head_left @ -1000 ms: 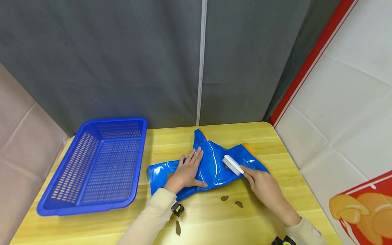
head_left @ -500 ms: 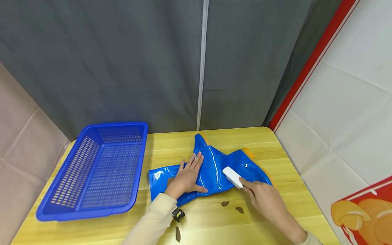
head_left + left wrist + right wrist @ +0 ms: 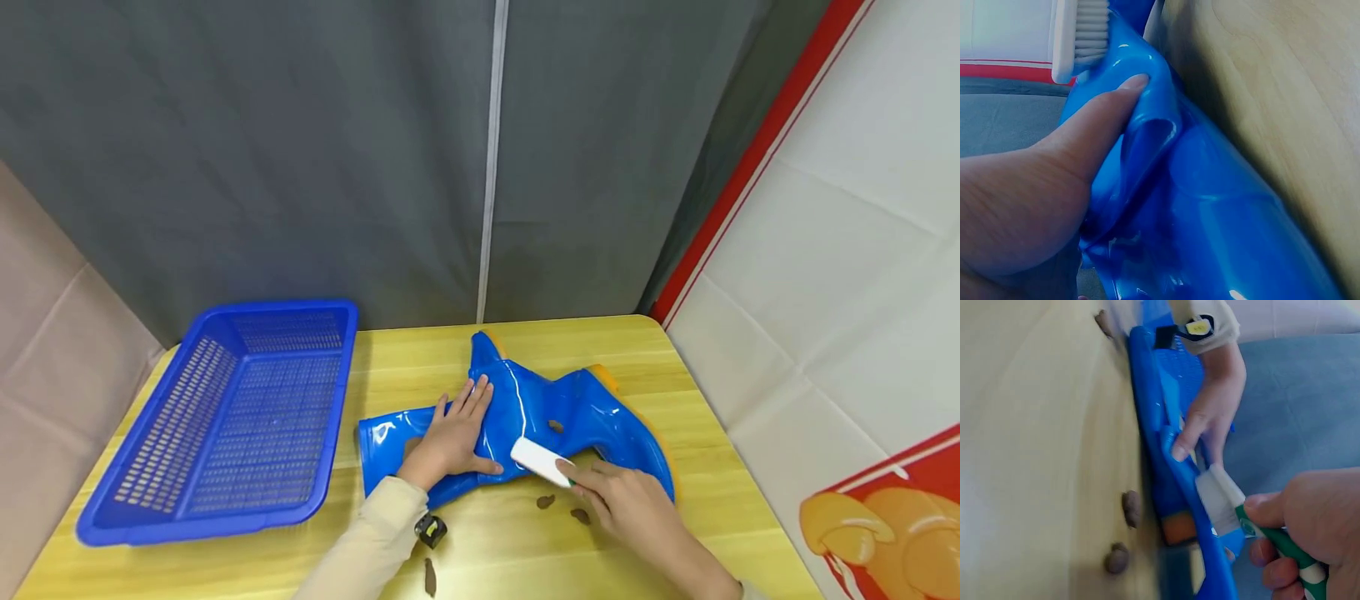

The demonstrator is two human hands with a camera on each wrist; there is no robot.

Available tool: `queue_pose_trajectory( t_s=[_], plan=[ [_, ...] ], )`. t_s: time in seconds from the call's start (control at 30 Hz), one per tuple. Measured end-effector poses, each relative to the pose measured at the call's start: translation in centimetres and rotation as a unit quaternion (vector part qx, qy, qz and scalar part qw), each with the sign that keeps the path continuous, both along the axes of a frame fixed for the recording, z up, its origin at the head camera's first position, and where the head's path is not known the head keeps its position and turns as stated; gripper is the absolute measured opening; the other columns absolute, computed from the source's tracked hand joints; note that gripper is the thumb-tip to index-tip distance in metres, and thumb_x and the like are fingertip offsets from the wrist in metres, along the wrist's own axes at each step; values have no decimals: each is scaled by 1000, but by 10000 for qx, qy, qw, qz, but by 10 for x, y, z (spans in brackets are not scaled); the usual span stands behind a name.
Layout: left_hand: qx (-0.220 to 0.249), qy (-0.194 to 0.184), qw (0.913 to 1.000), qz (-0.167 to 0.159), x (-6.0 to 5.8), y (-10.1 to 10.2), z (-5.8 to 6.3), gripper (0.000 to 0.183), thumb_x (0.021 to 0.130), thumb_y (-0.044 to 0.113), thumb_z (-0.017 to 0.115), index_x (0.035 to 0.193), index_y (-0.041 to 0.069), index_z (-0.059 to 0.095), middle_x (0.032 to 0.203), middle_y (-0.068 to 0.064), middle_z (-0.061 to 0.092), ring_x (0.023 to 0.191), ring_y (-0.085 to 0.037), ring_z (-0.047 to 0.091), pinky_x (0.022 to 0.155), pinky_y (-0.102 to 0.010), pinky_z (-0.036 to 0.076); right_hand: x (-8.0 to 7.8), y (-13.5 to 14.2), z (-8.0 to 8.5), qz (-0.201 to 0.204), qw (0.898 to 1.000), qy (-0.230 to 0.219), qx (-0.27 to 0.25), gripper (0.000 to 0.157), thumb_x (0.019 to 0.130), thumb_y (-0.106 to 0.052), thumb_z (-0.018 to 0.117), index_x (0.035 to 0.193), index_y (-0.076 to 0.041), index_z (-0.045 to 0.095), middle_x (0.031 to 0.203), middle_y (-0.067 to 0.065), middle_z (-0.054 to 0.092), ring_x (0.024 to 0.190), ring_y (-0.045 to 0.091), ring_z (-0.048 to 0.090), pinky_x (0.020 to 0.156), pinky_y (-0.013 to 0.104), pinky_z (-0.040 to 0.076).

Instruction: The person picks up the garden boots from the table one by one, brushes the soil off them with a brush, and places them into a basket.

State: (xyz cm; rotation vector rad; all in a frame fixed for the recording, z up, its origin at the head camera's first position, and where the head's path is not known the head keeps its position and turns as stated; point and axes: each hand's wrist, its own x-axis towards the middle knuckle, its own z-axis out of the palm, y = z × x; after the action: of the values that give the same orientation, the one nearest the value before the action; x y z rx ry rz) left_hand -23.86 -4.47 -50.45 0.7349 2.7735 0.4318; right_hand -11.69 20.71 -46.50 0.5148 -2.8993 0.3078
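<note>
Glossy blue rain boots (image 3: 540, 396) with yellow soles lie overlapping on the wooden table. My left hand (image 3: 448, 440) rests flat on them, fingers spread. Its thumb presses beside a fold of blue material in the left wrist view. My right hand (image 3: 633, 508) grips a scrub brush (image 3: 538, 461) by its green and white handle, index finger extended along it. The brush's pale bristles (image 3: 1091, 31) face the boot just ahead of the left thumb. A brown patch (image 3: 556, 426) shows on the boot, and another is partly hidden by the left wrist.
A blue plastic basket (image 3: 341, 400) stands on the left side of the table. Brown bits (image 3: 545, 502) lie in front of the boots, with a longer brown piece (image 3: 430, 577) near the left sleeve. A grey curtain (image 3: 300, 167) hangs behind.
The right hand has swept the brush left and toward the near edge of the boot, uncovering the brown patch. The left hand stays in place on the boots.
</note>
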Motion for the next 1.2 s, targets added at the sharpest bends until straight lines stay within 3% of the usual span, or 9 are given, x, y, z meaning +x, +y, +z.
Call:
queue_pose_trajectory(
  t_s=[0.1, 0.27, 0.4, 0.53, 0.63, 0.73, 0.83, 1.0, 1.2],
  plan=[
    [-90, -52, 9999, 17, 2, 0, -2, 125, 73, 63, 77, 161, 13, 3, 170, -3, -5, 158, -28, -4, 124, -62, 5, -1, 3, -1, 62, 9997, 30, -240, 38, 89, -24, 73, 126, -34, 69, 86, -11, 71, 61, -4, 39, 54, 12, 33],
    [-46, -48, 10000, 10, 6, -2, 1, 124, 72, 61, 79, 160, 12, 7, 170, -6, 0, 158, -30, 0, 124, -62, 7, -18, 20, 5, -726, 9966, 355, -184, 35, 90, -19, 72, 125, -26, 70, 85, 3, 74, 55, 5, 41, 46, 19, 29],
    [-35, -17, 10000, 5, 9, -4, 1, 123, 73, 61, 78, 160, 11, 9, 170, -6, 2, 158, -30, 2, 124, -62, 9, -38, 29, 7, -791, 9957, -482, -20, 30, 95, -19, 66, 125, -21, 71, 63, -2, 60, 49, 8, 36, 45, 21, 26],
    [-32, -26, 10000, 0, 6, -1, 1, 123, 73, 61, 78, 160, 12, 8, 170, -6, 1, 158, -30, 1, 124, -62, 8, -42, 30, 16, -630, 9926, -1029, -121, 30, 95, -20, 65, 125, -20, 70, 68, -2, 64, 51, 10, 36, 48, 21, 27],
    [-57, -24, 10000, -20, 2, 2, 4, 124, 73, 62, 77, 161, 12, 5, 170, -5, -2, 158, -29, -2, 125, -62, 6, -44, 28, 17, -669, 9958, -605, 128, 28, 93, -19, 68, 121, -18, 73, 76, 4, 71, 50, 10, 38, 46, 22, 27],
    [-23, 15, 10000, -4, 1, 2, 8, 124, 73, 61, 78, 160, 11, 6, 170, -6, -1, 158, -30, -1, 125, -62, 7, -54, 21, 11, -759, 9961, -89, 448, 27, 93, -20, 69, 118, -16, 74, 72, 6, 70, 50, 10, 43, 43, 23, 29],
    [-10, 2, 10000, 52, 1, 2, 10, 124, 72, 60, 79, 160, 11, 7, 170, -6, 1, 158, -30, 0, 125, -62, 7, -65, 14, 7, -709, 9951, 86, 681, 27, 94, -21, 68, 119, -13, 73, 76, 8, 73, 53, 12, 53, 42, 25, 36],
    [-31, -22, 10000, 27, 1, 4, 6, 123, 73, 61, 78, 160, 11, 6, 170, -6, 0, 158, -30, -1, 125, -61, 6, -68, 16, 17, -604, 9951, -571, 544, 24, 96, -18, 65, 116, -9, 73, 76, 7, 71, 54, 14, 54, 46, 24, 39],
    [-176, 70, 9998, 18, 2, 4, 5, 124, 73, 62, 77, 160, 12, 6, 170, -5, -2, 158, -29, -2, 125, -60, 7, -46, 28, 35, -565, 9893, -1334, 182, 25, 96, -16, 63, 118, -11, 73, 64, -3, 54, 50, 11, 39, 47, 21, 29]
  ],
)
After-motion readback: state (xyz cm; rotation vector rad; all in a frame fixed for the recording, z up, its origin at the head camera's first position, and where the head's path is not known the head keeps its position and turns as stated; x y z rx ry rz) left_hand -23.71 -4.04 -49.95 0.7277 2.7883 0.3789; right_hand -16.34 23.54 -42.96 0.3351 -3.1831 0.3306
